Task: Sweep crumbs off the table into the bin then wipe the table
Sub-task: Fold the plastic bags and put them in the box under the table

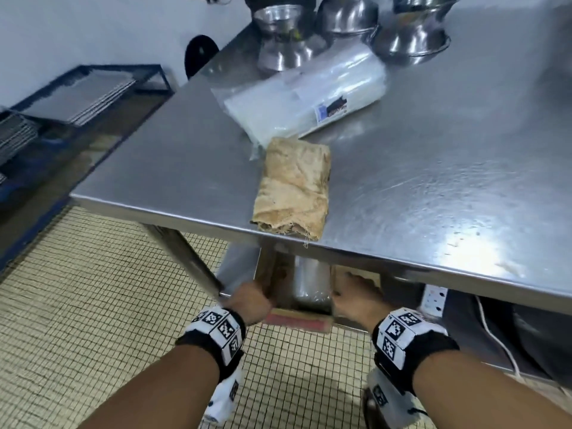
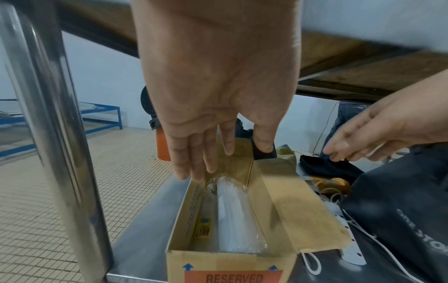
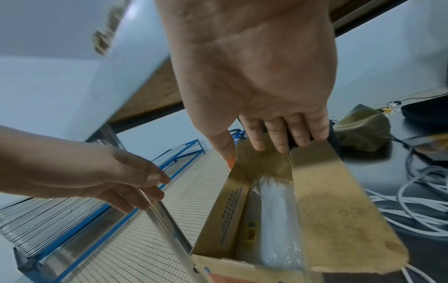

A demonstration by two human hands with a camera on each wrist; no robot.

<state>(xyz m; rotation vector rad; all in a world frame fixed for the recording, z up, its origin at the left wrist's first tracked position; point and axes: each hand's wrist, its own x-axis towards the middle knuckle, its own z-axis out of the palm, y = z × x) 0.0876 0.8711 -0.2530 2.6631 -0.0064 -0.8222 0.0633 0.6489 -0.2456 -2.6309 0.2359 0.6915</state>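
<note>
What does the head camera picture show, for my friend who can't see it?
Two bare hands, the left hand and the right hand, reach under a steel table toward an open cardboard box on the shelf below. On the table lie a folded brown cloth, a clear plastic packet and some steel bowls.

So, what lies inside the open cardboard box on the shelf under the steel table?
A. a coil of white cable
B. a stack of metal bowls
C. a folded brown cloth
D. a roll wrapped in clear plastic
D: the wrist views look down into the cardboard box, where a roll wrapped in clear plastic lies lengthwise.
</note>
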